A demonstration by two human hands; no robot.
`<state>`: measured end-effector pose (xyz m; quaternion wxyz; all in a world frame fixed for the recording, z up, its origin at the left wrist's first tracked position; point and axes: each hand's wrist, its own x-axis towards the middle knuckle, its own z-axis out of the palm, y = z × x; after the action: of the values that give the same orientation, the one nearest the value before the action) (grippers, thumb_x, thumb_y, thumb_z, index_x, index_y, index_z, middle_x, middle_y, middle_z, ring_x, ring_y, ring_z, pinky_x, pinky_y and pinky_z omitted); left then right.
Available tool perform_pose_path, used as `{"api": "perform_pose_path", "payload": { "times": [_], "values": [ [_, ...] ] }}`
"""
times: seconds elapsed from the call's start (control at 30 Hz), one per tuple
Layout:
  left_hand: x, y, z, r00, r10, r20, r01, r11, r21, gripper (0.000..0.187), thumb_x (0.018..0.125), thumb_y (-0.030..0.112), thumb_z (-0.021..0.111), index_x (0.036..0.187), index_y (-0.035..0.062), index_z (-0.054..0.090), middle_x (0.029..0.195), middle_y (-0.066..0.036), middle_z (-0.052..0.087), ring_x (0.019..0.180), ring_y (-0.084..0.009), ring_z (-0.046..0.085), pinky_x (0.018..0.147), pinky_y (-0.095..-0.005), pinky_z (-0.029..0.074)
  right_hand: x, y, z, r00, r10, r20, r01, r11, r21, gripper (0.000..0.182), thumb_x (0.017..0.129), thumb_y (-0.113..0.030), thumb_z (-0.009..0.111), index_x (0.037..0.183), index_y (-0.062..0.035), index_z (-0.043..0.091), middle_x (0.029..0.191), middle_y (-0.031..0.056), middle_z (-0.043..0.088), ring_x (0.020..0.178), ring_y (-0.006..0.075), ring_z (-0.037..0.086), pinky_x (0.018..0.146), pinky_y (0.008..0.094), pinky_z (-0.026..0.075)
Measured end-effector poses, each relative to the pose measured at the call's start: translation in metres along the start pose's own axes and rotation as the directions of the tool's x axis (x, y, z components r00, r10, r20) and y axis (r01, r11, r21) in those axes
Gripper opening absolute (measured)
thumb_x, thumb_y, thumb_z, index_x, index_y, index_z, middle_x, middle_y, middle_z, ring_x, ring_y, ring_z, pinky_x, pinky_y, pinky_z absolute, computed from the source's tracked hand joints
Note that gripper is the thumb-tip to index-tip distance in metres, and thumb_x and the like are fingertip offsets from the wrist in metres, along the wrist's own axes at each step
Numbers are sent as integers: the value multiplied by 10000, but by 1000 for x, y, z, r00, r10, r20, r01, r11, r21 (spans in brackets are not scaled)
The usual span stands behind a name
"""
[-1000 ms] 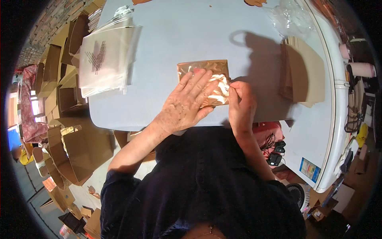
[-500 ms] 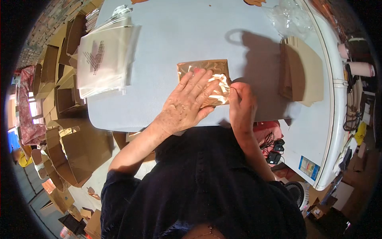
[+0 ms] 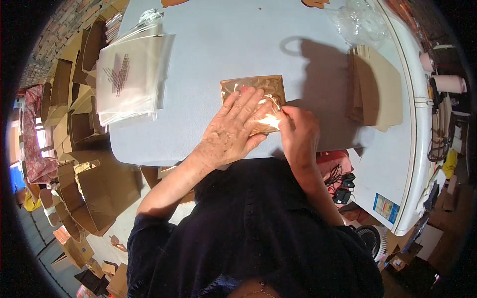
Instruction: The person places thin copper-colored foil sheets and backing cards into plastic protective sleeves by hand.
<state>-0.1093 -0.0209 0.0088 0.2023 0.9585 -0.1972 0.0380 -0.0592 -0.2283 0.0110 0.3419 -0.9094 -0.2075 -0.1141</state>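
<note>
Pressing on the shiny gold packet (image 3: 275, 85), the left hand (image 3: 223, 136) lies open and flat. The right hand (image 3: 301, 133) has a narrow grip, thumb and finger pinching the packet's right side. The packet is on the table (image 3: 208, 44), near the front edge. It looks light, with thin, slippery skin that could tear, so the sides seem best to hold.

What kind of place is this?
It looks like a small packing workshop, though I can't be sure. There are brown cardboard boxes beside the table, a pile of clear plastic bags on it, and a stack of tan card sheets across from them.
</note>
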Motion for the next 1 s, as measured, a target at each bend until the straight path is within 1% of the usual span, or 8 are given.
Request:
{"api": "perform_pose_path", "payload": {
  "times": [0.17, 0.27, 0.37, 0.5, 0.57, 0.67, 0.87, 1.0],
  "values": [
    [0, 0, 1, 1000, 5, -25, -5, 1000, -11, 817, 1021, 490, 649, 1701, 140, 359, 1752, -173, 322, 1637, -351, 273, 1361, -537, 188, 0, 1, 2, 996, -85, 2, 84, 990, -111, 176, 955, -210, 768, 1083, -104, 708, 920, 87, 696, 912, 344, 653, 866, 502, 484],
    [0, 1, 1, 1000, 1, -21, -2, 1000, -10, 820, 1019, 491, 653, 1702, 145, 358, 1754, -171, 320, 1637, -351, 274, 1360, -537, 189, 4, 6, 8, 990, -132, -44, 127, 985, -115, 164, 948, -200, 758, 1056, -88, 707, 917, 104, 686, 897, 355, 648, 837, 511, 485],
    [0, 0, 1, 1000, 0, -13, 0, 1000, -4, 826, 1015, 496, 658, 1701, 146, 360, 1757, -172, 314, 1639, -351, 269, 1361, -535, 185, 8, 8, 11, 999, -45, -3, 45, 999, -4, 108, 952, -168, 727, 1000, -73, 707, 906, 127, 682, 890, 383, 643, 817, 528, 487],
    [0, 1, 1, 999, -2, -49, 1, 1000, -24, 806, 983, 436, 723, 1674, 157, 414, 1735, -129, 359, 1628, -335, 285, 1359, -519, 198, 16, 17, 11, 995, -38, 90, 30, 996, 89, 102, 974, -147, 665, 936, -57, 696, 893, 165, 689, 878, 424, 634, 815, 548, 488],
    [1, 2, -1, 999, 2, -37, -2, 1000, -11, 803, 980, 437, 724, 1672, 165, 419, 1734, -103, 371, 1629, -323, 286, 1359, -522, 195, 19, 20, 10, 989, -23, 143, 8, 994, 106, 117, 984, -149, 645, 926, -56, 686, 889, 180, 693, 872, 437, 633, 819, 557, 487],
    [2, 3, -1, 1000, 3, -21, -3, 1000, 4, 788, 980, 439, 722, 1665, 177, 434, 1727, -67, 394, 1628, -305, 293, 1359, -527, 193, 23, 12, 5, 978, 24, 208, -36, 998, 54, 131, 992, -172, 640, 932, -59, 672, 888, 184, 701, 872, 443, 642, 825, 566, 486],
    [2, 2, -1, 1000, -3, -6, 3, 1000, 8, 760, 978, 450, 718, 1650, 198, 466, 1712, -42, 424, 1619, -289, 311, 1360, -531, 191, 25, 13, 9, 983, 15, 183, -5, 999, -53, 106, 989, -174, 649, 970, -70, 642, 851, 184, 694, 883, 433, 669, 803, 592, 500],
    [3, 4, -4, 1000, -17, 9, 17, 1000, 3, 749, 992, 475, 697, 1652, 206, 464, 1713, -32, 423, 1620, -281, 309, 1363, -531, 181, 29, 15, 10, 979, 11, 202, -10, 1000, -7, 102, 984, -165, 655, 990, -66, 629, 847, 173, 695, 889, 419, 683, 791, 594, 507]
  ]
}}
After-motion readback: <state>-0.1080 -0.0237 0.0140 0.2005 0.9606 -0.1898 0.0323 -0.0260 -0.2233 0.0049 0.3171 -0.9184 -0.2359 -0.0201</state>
